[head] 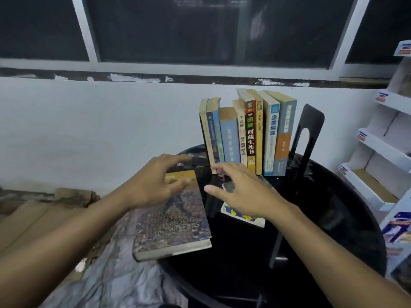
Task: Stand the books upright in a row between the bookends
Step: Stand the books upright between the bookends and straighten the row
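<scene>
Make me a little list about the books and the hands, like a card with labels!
surface: round black table
standing books: a row of about eight upright books at the back of the table
bookend: black bookend right of the row, leaning
flat books: big hardcover book and a smaller colourful book, both lying flat
left hand: open, fingers spread over the hardcover's top end
right hand: open, over the colourful book
left to do: two flat books not yet stood up
</scene>
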